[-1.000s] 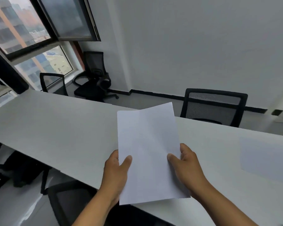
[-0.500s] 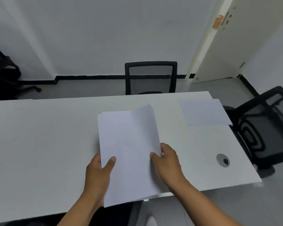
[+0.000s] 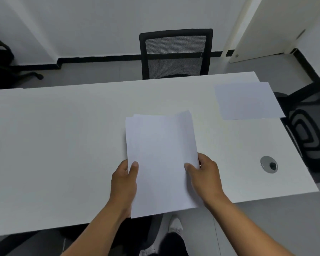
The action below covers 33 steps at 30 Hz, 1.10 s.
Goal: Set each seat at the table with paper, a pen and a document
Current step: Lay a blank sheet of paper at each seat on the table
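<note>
Holding a thin stack of white paper sheets (image 3: 161, 159) above the white rectangular surface (image 3: 63, 135), left hand (image 3: 124, 182) and right hand (image 3: 206, 174) pinching opposite long edges. Light, floppy, probably slippery between sheets; best gripped by edges, supported underneath to avoid creasing.

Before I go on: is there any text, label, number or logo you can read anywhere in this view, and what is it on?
None can be read.
Stack of paper, held by both hands: top sheet looks blank.
Sheet lying on the table at the far right corner: looks blank.
Black mesh chair across the table: no visible brand.
Metal cable grommet in the table: no marking to make out.
</note>
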### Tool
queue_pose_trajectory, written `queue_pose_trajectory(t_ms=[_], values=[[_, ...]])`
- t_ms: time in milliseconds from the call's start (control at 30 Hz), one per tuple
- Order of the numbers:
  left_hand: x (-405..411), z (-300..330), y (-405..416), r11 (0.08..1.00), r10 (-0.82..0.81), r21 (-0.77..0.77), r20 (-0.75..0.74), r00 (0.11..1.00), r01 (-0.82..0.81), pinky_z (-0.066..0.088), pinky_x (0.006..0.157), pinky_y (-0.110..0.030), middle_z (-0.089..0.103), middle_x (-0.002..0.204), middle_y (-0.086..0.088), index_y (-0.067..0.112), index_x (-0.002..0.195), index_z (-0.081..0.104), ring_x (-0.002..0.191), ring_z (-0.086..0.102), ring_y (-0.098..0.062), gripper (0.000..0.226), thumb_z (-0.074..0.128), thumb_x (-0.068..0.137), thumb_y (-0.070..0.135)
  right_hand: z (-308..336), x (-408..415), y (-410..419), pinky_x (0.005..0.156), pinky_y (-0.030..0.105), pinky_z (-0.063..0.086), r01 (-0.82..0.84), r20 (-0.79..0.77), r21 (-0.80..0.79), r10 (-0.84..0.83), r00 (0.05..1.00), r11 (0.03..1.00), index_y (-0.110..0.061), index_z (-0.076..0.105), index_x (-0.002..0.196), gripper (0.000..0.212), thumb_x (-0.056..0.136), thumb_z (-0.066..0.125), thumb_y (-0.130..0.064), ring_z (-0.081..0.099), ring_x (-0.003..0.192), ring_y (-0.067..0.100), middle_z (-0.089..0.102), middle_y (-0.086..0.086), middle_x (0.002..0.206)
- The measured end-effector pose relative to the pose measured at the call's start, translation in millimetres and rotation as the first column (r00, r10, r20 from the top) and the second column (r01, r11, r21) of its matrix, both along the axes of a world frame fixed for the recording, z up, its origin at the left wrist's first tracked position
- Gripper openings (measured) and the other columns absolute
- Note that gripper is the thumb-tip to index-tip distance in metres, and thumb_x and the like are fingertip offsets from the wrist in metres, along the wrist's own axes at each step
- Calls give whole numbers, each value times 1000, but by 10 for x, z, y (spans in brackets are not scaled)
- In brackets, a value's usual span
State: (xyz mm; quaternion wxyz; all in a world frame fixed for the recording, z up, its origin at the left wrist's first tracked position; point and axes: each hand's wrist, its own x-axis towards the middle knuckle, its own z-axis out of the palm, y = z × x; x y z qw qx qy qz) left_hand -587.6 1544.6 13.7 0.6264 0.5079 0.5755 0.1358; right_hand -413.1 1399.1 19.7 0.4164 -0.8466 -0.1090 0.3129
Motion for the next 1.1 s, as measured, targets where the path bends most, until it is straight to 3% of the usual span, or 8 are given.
queue_pose_trajectory(t_ms=[100, 200, 333, 533, 700, 833, 967, 1100], values=[[-43, -167, 34, 1000, -1, -17, -28, 1000, 0, 52, 83, -43, 68, 94, -14, 11, 104, 62, 85, 61, -25, 47, 49, 97, 56, -111, 59, -18, 92, 47, 61, 13, 5, -23, -12, 1000, 1000, -28, 70, 121, 26, 96, 66, -21, 71, 102, 14, 74, -16, 111], [-90, -251, 50, 999, 19, -43, -49, 999, -21, 59, 85, -51, 67, 104, -26, 14, 102, 64, 86, 59, -25, 40, 47, 99, 50, -205, 90, -13, 88, 44, 60, -6, 8, -57, 6, 1000, 998, -25, 68, 114, 15, 99, 66, -22, 71, 99, 16, 72, -13, 107], [-137, -333, 77, 999, 27, -28, -38, 999, -28, 51, 83, -45, 63, 92, -6, 9, 103, 58, 87, 54, -24, 48, 49, 95, 55, -299, 140, -1, 67, 28, 46, -48, 30, -132, 52, 998, 990, -19, 62, 105, 5, 101, 64, -20, 64, 90, 10, 67, -9, 101], [-262, -349, 147, 1000, 19, -20, -57, 998, -20, 55, 82, -42, 72, 95, -15, 21, 94, 72, 85, 64, -26, 35, 46, 116, 31, -460, 371, -149, 56, 30, 36, -37, 91, -276, 64, 994, 960, -12, 51, 89, 13, 99, 58, -12, 56, 74, 13, 62, -2, 86], [-344, -286, 252, 997, 74, -3, -75, 994, -74, 61, 87, -51, 77, 103, -16, 27, 95, 77, 88, 69, -29, 36, 47, 115, 30, -590, 544, -301, 54, 34, 34, -20, 148, -343, 75, 986, 939, -19, 39, 79, 27, 97, 56, -8, 51, 67, 20, 56, 1, 79], [-394, -237, 281, 995, 101, 19, -85, 991, -99, 59, 99, -62, 79, 109, -13, 29, 99, 78, 96, 71, -34, 35, 47, 115, 31, -637, 678, -346, 59, 36, 36, -4, 168, -396, 77, 983, 918, -20, 38, 80, 26, 96, 55, -9, 54, 75, 30, 54, 1, 81], [-487, -281, 299, 994, 99, 64, -103, 990, -93, 59, 94, -54, 78, 101, -11, 23, 99, 75, 93, 69, -32, 32, 49, 114, 34, -661, 745, -374, 65, 36, 39, -5, 190, -409, 90, 978, 912, -21, 38, 81, 26, 95, 57, -10, 54, 77, 29, 54, 1, 85], [-569, -240, 338, 988, 139, 79, -95, 986, -132, 46, 83, -43, 62, 88, -9, 10, 97, 60, 84, 55, -25, 37, 51, 106, 45, -682, 773, -383, 67, 36, 42, 10, 198, -423, 81, 977, 906, -15, 46, 92, 11, 95, 56, -12, 58, 82, 30, 58, 2, 91]])
